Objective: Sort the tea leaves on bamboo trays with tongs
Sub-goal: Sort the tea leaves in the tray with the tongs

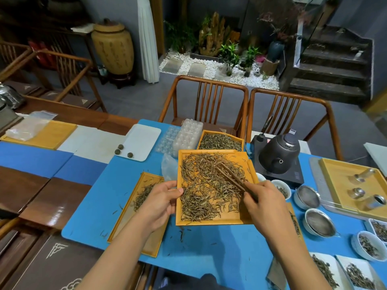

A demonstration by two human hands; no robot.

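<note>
Right grip (265,203) clasps the tongs (234,178) over the leaf tray; left grip (162,200) pinches that tray's edge.
Sorting looks early: the central bamboo tray (230,219) on the table is thick with tea leaves (206,185), while the left tray (134,222) holds only a small pile.

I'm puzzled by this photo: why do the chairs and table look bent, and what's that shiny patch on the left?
Head view: the wide-angle lens bows the chairs and table edges; the shiny patch is light glaring off the lacquered table; the tongs look slightly blurred.
</note>
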